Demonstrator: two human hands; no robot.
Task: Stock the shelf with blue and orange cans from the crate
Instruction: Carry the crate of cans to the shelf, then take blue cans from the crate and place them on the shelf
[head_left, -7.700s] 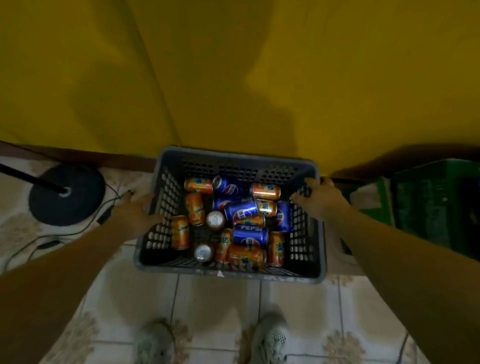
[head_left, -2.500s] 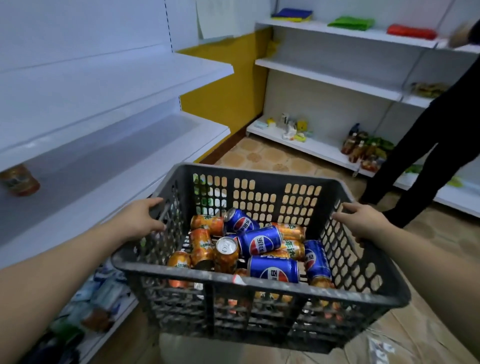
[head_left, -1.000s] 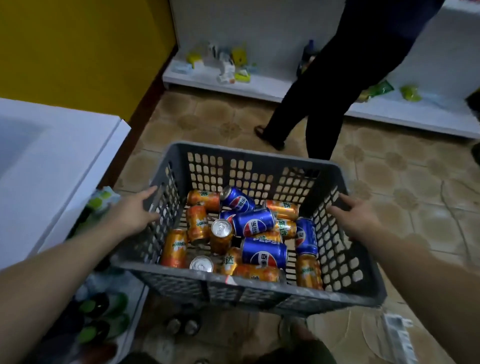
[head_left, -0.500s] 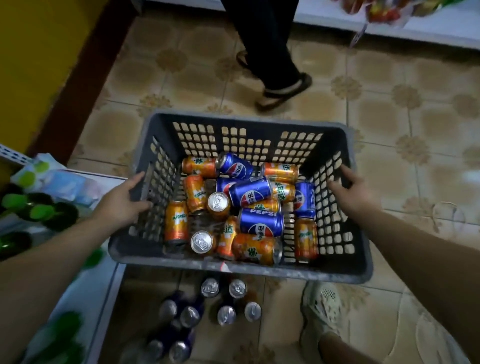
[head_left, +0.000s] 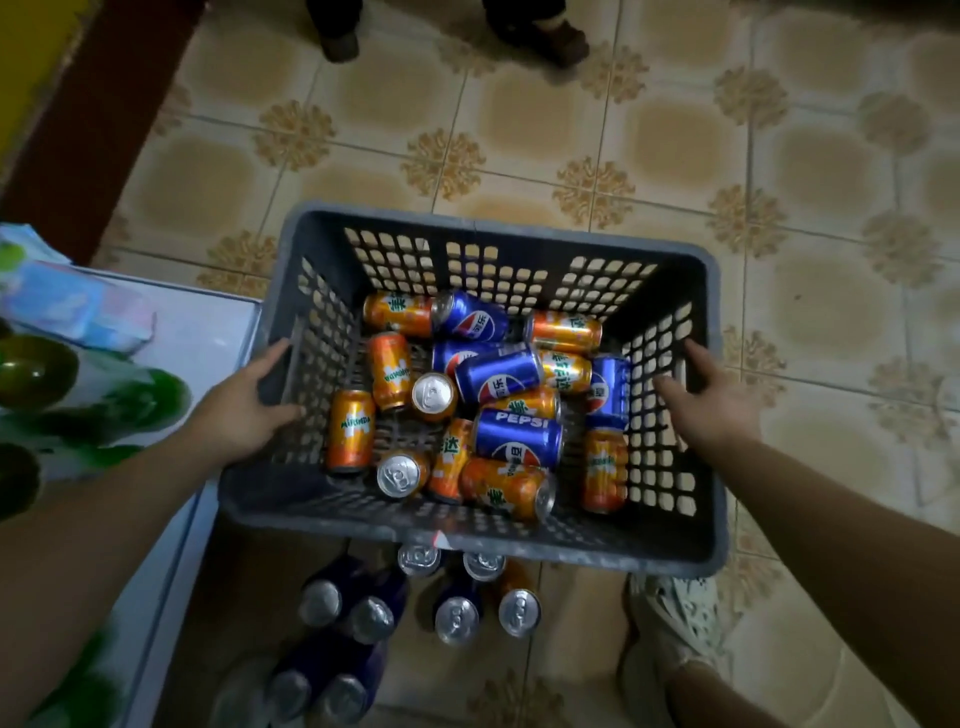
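A grey perforated plastic crate (head_left: 498, 234) is low over the tiled floor. Inside lie several blue Pepsi cans (head_left: 517, 439) and orange Mirinda cans (head_left: 350, 428), jumbled, some upright. My left hand (head_left: 244, 410) grips the crate's left rim with its thumb inside. My right hand (head_left: 711, 397) grips the right rim the same way. A white shelf (head_left: 202, 332) edge runs along the left, touching the crate's left corner.
Several upright cans (head_left: 457, 618) stand on the floor just under the crate's near edge. Green bottles (head_left: 36, 371) and a pastel pack (head_left: 67, 306) sit on the shelf. My shoe (head_left: 680, 618) is at bottom right. Another person's feet (head_left: 540, 31) stand at the top.
The crate has come down toward the floor beside the shelf and the view has tilted further down. Both hands keep their grip on the rims. The other person's feet have moved to the frame's top.
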